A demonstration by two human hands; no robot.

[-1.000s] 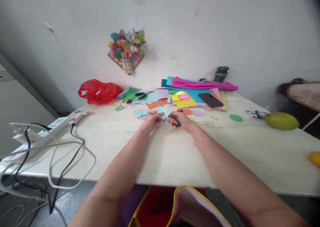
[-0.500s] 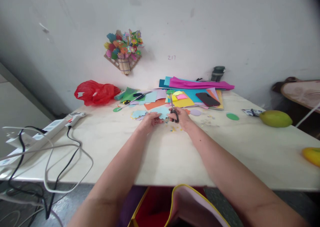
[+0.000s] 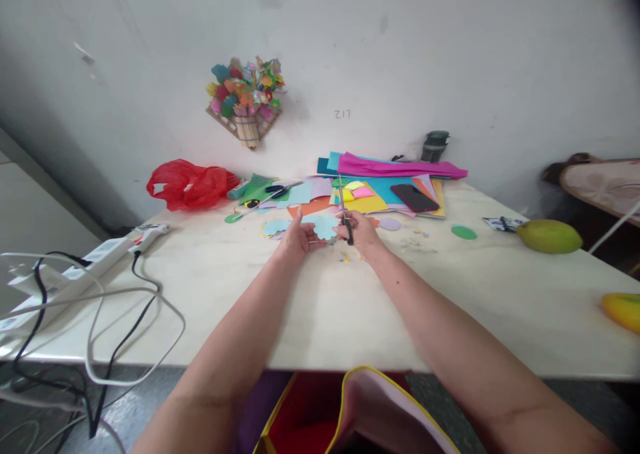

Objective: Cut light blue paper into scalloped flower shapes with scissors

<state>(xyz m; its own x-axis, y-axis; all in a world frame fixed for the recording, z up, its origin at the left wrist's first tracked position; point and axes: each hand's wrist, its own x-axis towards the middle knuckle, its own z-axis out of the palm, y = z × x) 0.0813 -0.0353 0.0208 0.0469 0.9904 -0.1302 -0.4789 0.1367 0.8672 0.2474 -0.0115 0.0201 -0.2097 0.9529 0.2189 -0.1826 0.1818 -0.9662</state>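
Note:
Over the middle of the white table, my left hand (image 3: 300,237) pinches a light blue scalloped paper piece (image 3: 326,227), its thumb raised. My right hand (image 3: 363,233) is closed on the dark handles of a pair of scissors (image 3: 346,222), whose blades point up and away from me. The scissors are right beside the blue paper's right edge. Other light blue scalloped pieces (image 3: 275,227) lie left of my left hand. Small paper scraps (image 3: 345,258) are scattered just below my hands.
Coloured sheets (image 3: 370,204) and a phone (image 3: 415,198) lie behind my hands. A red plastic bag (image 3: 193,184) and second scissors (image 3: 277,191) are at back left, a power strip (image 3: 95,267) with cables at left, a green fruit (image 3: 550,236) at right.
My left thumb has lifted and points up, and the blue paper between my hands shows more fully. The scissors have shifted very slightly. The whole view has moved a little.

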